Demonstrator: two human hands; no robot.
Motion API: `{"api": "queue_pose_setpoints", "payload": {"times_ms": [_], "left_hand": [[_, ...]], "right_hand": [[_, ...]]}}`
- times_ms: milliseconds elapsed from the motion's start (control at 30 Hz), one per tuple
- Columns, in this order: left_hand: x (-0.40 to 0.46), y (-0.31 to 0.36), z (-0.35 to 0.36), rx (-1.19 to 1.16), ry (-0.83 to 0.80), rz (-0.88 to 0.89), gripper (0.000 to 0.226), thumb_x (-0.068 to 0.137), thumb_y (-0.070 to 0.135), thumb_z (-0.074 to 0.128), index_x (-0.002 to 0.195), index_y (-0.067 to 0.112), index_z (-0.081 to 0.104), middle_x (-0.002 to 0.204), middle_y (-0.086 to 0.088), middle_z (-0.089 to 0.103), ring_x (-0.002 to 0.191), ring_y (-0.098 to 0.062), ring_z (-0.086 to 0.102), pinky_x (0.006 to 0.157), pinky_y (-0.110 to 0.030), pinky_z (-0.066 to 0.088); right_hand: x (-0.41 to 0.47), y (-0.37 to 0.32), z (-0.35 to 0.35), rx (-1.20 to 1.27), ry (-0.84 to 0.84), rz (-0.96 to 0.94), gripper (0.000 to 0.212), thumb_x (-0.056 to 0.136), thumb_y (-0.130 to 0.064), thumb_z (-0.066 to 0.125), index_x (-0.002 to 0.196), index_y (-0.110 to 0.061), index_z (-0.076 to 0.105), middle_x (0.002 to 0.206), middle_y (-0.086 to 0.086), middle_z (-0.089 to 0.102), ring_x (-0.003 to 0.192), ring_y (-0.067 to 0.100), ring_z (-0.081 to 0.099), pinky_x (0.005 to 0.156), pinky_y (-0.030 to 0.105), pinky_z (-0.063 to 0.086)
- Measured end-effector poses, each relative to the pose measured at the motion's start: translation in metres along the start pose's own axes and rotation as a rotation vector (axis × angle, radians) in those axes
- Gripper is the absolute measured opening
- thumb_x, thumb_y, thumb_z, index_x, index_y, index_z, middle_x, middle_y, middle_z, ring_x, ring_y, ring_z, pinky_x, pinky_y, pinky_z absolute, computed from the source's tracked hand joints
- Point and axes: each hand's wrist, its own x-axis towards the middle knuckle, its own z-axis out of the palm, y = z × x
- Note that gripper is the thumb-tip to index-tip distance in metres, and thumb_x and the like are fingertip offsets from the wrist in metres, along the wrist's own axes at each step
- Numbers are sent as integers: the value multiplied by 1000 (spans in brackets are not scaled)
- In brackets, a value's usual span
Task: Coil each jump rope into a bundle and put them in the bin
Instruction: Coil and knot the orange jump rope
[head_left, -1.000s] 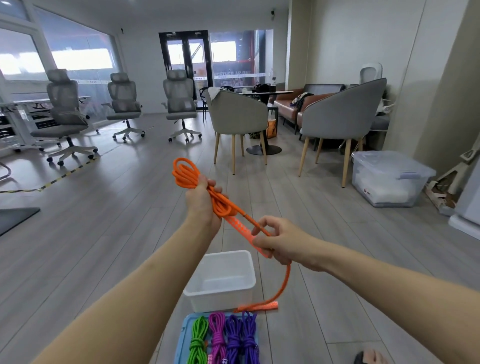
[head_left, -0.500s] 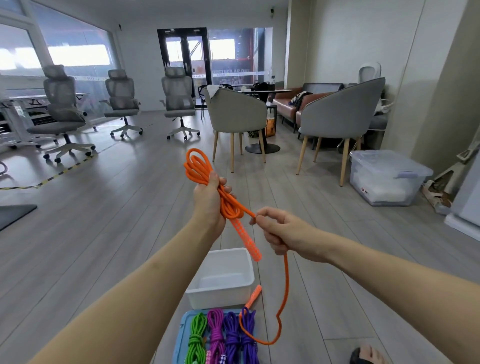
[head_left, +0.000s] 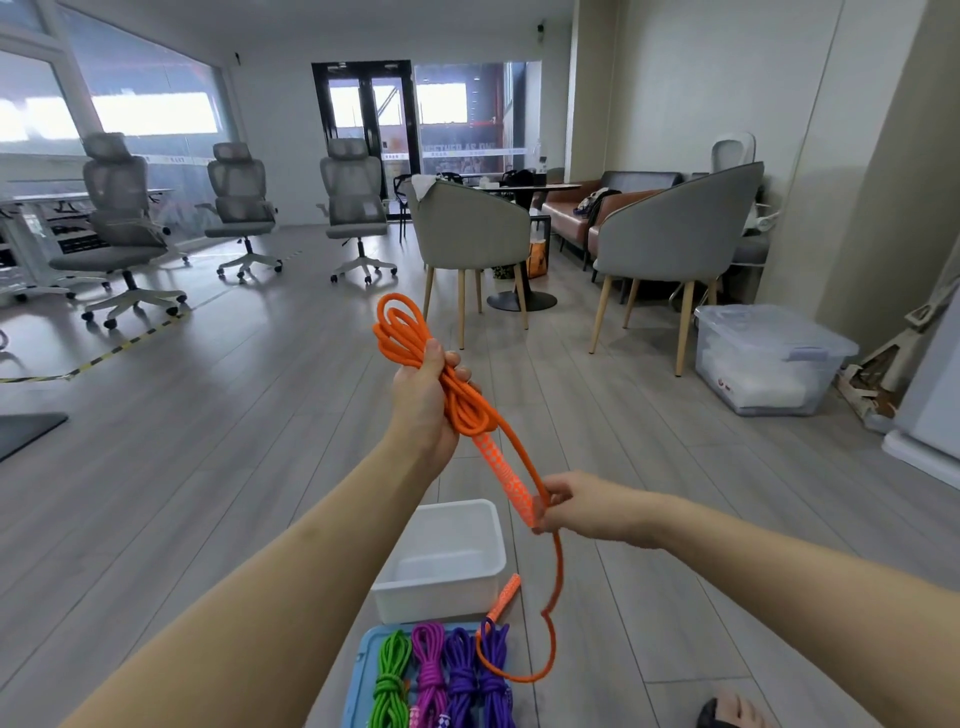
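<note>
Left hand (head_left: 423, 402) is gripping the coiled part of the orange jump rope (head_left: 457, 395), with the fingers curled around the loops and the arm stretching forward and up. Loops are sticking out above this hand, and one handle (head_left: 503, 475) is hanging down from the coil toward the right hand (head_left: 582, 506). Right hand is pinching the loose strand just beside the lower end of that handle, with the forearm coming in from the right edge of the view. Below this hand the strand is dropping down, curving over the floor and ending in the second handle (head_left: 505, 597), which is leaning against the right wall of the white bin (head_left: 441, 592).

White bin is standing on the wooden floor (head_left: 208, 441), under and between the two arms, and nothing is showing inside it. Just near its front side a blue tray (head_left: 358, 675) is holding four bundled ropes: one green (head_left: 390, 675), one pink (head_left: 430, 670) and two purple (head_left: 478, 675). Wide open floor is lying to the left and ahead of the hands. Two grey armchairs (head_left: 670, 239) and a clear storage box (head_left: 763, 358) are standing well apart, further back on the right.
</note>
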Motion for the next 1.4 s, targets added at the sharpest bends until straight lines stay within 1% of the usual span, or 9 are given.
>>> {"api": "queue_pose_setpoints", "payload": {"times_ms": [100,333,433,500,567,700,900,1100,1400], "left_hand": [[7,11,-4,21,30,41,16,109,30,46,102,15,50,74,3,56,60,-11,55,64,-33,50],[20,33,-25,63,76,17,36,106,44,45,88,16,56,73,-1,53,65,-17,52,74,-45,46],[15,28,-24,100,69,-25,38,108,44,43,85,17,55,69,0,53,60,-17,52,66,-40,47],[12,20,-22,113,72,-10,29,108,38,44,91,16,52,72,1,52,62,-16,50,62,-37,45],[8,12,-18,144,66,19,20,109,31,45,98,15,51,75,2,54,60,-12,52,58,-31,46],[-1,2,-9,236,-16,-14,13,109,23,46,99,16,51,74,3,57,57,-9,54,57,-28,48],[-14,-1,-2,336,-125,-84,13,108,23,49,98,14,52,76,0,59,61,-11,54,58,-28,48],[-19,-3,-1,350,-221,-134,13,107,25,52,106,12,51,81,-2,59,65,-13,56,63,-29,51],[-23,-7,1,364,-363,-197,18,102,28,59,100,11,54,81,-3,58,65,-13,56,66,-30,52]], "right_hand": [[-1,4,-6,173,5,-23,20,104,-27,54,101,-11,65,94,10,77,90,18,73,106,47,50],[-5,21,-40,225,297,-124,28,110,-28,44,95,-10,58,71,5,52,67,19,54,92,57,54],[-5,-3,-42,449,458,-238,28,111,-31,41,94,-15,57,64,-1,39,58,13,40,71,47,57],[-8,-27,-45,542,523,-320,30,111,-34,39,100,-15,59,64,-4,36,57,12,35,57,32,43],[-8,-45,-47,569,562,-378,29,111,-31,38,109,-14,61,65,-5,38,57,9,35,54,25,35],[-7,-64,-45,648,593,-433,16,109,-15,38,110,-17,54,68,-1,49,58,11,41,57,26,36],[-15,-69,-47,383,661,-578,15,110,-23,44,113,-25,59,75,2,55,62,14,45,54,28,39],[-21,-62,-50,174,773,-669,19,106,-19,53,112,-31,66,83,-22,61,81,6,58,74,16,50],[-26,-58,-52,49,810,-659,7,107,-23,50,109,-20,56,80,-2,64,74,8,61,67,16,48]]}}
